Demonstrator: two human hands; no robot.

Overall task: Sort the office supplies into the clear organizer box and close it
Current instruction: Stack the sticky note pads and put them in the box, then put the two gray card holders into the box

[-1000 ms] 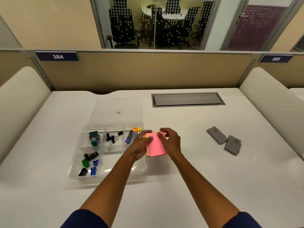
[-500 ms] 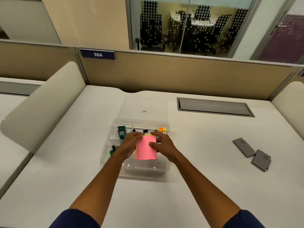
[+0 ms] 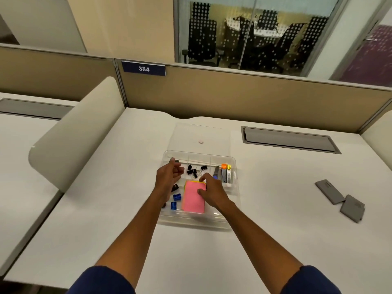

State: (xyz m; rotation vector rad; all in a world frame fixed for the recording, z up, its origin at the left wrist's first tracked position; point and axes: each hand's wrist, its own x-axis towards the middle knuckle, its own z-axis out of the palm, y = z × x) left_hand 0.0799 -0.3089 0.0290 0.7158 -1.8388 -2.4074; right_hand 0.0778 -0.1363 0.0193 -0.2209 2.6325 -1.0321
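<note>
The clear organizer box [image 3: 232, 209] stands on the white desk with its clear lid [image 3: 201, 136] lying flat behind it. A pink sticky-note pad [image 3: 192, 198] lies in the box's large front compartment. My right hand [image 3: 212, 190] rests on the pad's right edge, fingers touching it. My left hand [image 3: 169, 177] hovers open over the box's left compartments, holding nothing. Black binder clips [image 3: 195, 171] fill the middle back compartment. Blue clips [image 3: 175, 200] lie at front left. Pens and orange and yellow items [image 3: 225, 172] occupy the right back compartment.
Two grey flat cases [image 3: 341, 200] lie on the desk to the right. A grey cable hatch [image 3: 288, 140] is set into the desk at the back right. Beige partition walls [image 3: 233, 96] border the desk, and a curved divider [image 3: 70, 132] stands at left.
The pink pad went from being held by both hands above the box to lying in the front compartment. My left hand has let go and opened to the left.
</note>
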